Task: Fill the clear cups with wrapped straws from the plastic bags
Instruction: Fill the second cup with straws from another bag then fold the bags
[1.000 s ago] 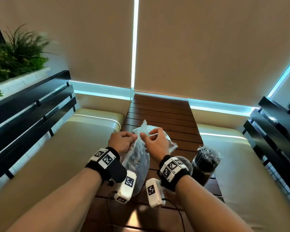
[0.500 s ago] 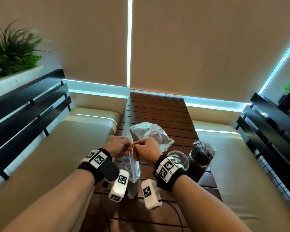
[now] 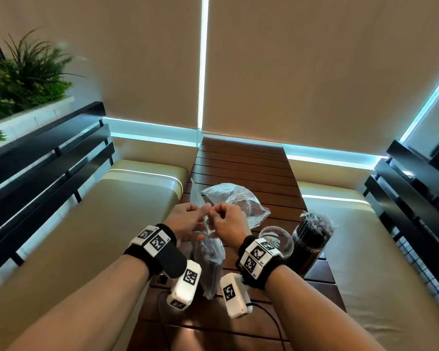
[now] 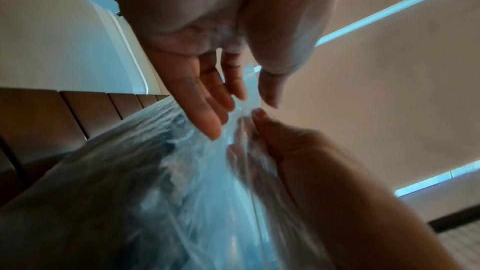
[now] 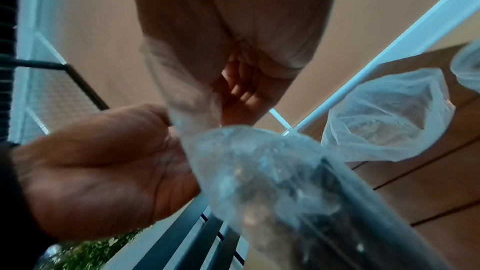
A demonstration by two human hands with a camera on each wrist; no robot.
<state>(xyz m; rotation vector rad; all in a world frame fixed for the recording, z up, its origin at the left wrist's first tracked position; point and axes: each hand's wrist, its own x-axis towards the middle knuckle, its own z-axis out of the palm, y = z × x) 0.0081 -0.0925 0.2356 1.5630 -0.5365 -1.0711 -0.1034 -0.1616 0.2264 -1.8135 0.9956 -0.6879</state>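
Both hands pinch the top of a straw bag (image 3: 209,259) above the table (image 3: 241,160): left hand (image 3: 186,220), right hand (image 3: 230,221). An empty cup (image 3: 276,239) stands beside a full one (image 3: 312,239).

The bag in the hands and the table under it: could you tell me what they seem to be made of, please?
Bag: thin, clear, glossy plastic film, by its crinkles and the dark contents showing through. Table: dark brown slats with a satin sheen, seemingly wood.

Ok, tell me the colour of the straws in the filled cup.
Black, with clear wrapper tips, in the filled cup; the head view shows it best.
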